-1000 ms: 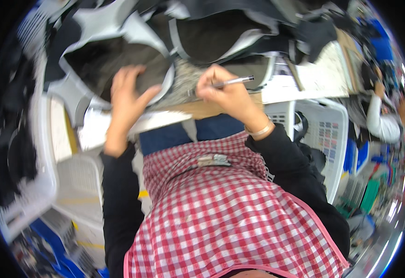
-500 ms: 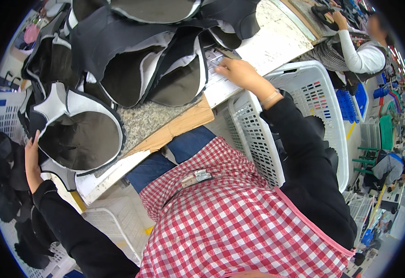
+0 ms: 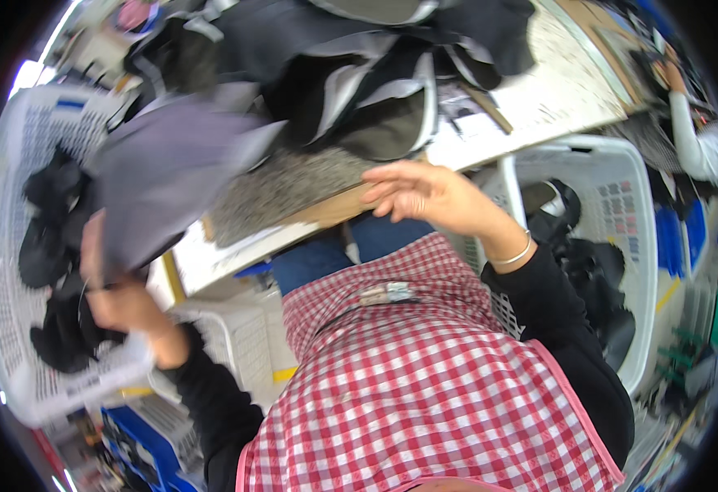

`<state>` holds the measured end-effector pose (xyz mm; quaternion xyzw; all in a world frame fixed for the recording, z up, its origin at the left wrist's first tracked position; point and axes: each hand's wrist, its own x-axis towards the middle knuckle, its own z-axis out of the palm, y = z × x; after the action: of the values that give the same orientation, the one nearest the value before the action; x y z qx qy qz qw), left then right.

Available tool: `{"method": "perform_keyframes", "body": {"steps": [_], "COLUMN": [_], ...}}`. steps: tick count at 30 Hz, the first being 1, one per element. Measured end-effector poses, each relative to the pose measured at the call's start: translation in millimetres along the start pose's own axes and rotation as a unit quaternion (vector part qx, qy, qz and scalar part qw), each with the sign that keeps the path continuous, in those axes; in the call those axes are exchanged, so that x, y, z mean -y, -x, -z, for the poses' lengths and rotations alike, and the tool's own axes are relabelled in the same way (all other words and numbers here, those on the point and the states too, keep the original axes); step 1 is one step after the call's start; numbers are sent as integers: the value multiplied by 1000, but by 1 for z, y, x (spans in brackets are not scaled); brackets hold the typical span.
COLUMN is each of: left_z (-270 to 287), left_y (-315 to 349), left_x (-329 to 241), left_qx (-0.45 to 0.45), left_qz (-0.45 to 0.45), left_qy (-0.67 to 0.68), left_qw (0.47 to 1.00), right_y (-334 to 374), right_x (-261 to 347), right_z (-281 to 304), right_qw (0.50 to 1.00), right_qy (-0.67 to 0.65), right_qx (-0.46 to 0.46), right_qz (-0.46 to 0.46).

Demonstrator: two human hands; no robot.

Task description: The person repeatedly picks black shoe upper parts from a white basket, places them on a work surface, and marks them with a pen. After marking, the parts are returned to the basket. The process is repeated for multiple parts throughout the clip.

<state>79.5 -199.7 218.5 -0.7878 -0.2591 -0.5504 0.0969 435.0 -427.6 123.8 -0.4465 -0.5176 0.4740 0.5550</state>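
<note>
My left hand [image 3: 121, 287] grips a dark grey sewn piece [image 3: 166, 168], which looks like a shoe upper; both are smeared by motion. It is raised at the left end of the table, its smooth outer side showing and a pale edge at its right. Over the table's front edge, my right hand [image 3: 425, 197] hangs open, fingers loosely stretched and nothing in them. A heap of similar black pieces with white edging [image 3: 351, 70] lies on the table beyond both hands. Right of the heap, a thin dark tool [image 3: 488, 108] rests on the white tabletop [image 3: 556, 90].
A white basket [image 3: 14, 205] with black pieces stands at the left, and another white basket [image 3: 646, 246] with black pieces at my right. A smaller white basket [image 3: 244, 328] is below the table. A co-worker's white sleeve [image 3: 699, 135] shows at far right.
My left hand has lifted and turned the piece, so its outer side shows instead of its hollow inside. My right hand has drawn back from the tool toward the table's front edge.
</note>
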Motion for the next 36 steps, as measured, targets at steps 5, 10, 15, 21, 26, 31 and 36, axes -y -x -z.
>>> {"method": "perform_keyframes", "body": {"steps": [5,10,15,21,26,31,36], "left_z": [-37,-2,-8,-62,-53,-32,-19], "left_y": [78,68,32,58,119,168,166], "left_x": [-66,-68,-85,-120,-129,-133,-121], "left_qx": [331,402,455,416,323,229,301], "left_qz": [73,188,84,75,129,133,141], "left_qy": [140,225,316,-7,-38,-45,39], "left_qw": [930,867,828,906,937,963,942], "right_y": [-63,-70,-58,-32,-11,-1,7], "right_x": [-63,-92,-96,-100,-112,-119,-23], "right_z": [-50,-49,-53,-78,-82,-88,-74], "right_qw": [953,961,969,979,986,987,778], "right_qy": [-250,-155,-98,100,100,90,611], "right_qx": [-162,-216,-228,-180,-119,-108,130], "right_qz": [-62,-77,-16,-13,-59,-76,-70]}}
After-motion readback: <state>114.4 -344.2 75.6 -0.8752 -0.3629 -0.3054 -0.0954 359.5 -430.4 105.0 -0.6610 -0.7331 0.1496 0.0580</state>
